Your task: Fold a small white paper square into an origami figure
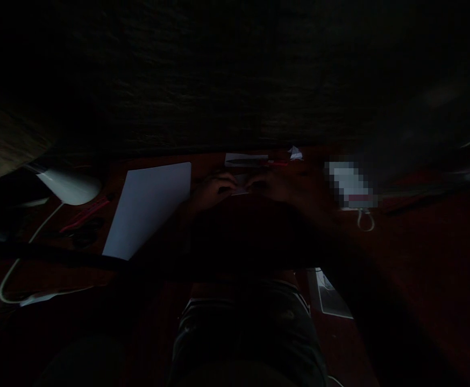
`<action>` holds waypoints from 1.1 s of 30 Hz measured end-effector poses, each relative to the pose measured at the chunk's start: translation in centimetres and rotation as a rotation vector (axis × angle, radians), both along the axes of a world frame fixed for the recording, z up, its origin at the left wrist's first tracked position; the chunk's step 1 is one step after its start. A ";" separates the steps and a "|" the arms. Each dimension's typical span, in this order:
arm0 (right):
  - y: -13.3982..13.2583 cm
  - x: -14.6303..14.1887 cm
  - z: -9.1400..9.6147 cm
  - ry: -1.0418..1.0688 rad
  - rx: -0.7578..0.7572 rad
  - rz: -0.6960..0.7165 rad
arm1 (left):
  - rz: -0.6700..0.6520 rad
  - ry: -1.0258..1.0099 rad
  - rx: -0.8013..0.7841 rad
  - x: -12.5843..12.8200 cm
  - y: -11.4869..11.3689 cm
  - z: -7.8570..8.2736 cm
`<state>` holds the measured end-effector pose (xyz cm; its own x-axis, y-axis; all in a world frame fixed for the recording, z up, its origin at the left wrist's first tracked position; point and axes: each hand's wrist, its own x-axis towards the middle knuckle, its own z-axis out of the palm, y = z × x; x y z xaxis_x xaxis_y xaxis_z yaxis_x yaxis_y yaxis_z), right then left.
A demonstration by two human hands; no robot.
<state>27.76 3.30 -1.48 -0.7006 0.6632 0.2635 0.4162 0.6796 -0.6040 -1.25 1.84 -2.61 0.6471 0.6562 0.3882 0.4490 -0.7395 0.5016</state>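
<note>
The scene is very dark. At the middle of the desk, my left hand (213,191) and my right hand (275,185) face each other with their fingers curled in. Between them is a small folded-looking piece of paper (241,184), pinched from both sides. Just beyond the fingers lies a knife with a dark blade and a red handle (277,162), partly over a pale strip of paper (247,157). A crumpled bit of paper (295,153) sits by the handle. My left forearm overlaps the near side of a large white sheet (154,201).
On the left stand a white lamp head (76,187) with a pale cable (45,223), a red cutter-like tool (87,212) and dark scissors (84,234). To the right lies a blurred-out pale rectangular item (348,183) with a loop (366,220). A dark wall rises behind the desk.
</note>
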 end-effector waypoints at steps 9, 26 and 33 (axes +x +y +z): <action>-0.4 -0.4 0.3 -0.083 0.015 -0.045 | -0.005 0.047 0.048 0.2 -0.3 0.4; 0.3 -0.2 -0.4 -0.118 0.094 -0.035 | -0.006 0.141 0.020 -0.3 -0.3 2.2; 0.4 -0.1 -1.0 -0.023 0.042 -0.036 | 0.008 0.062 -0.033 -0.2 -0.9 1.5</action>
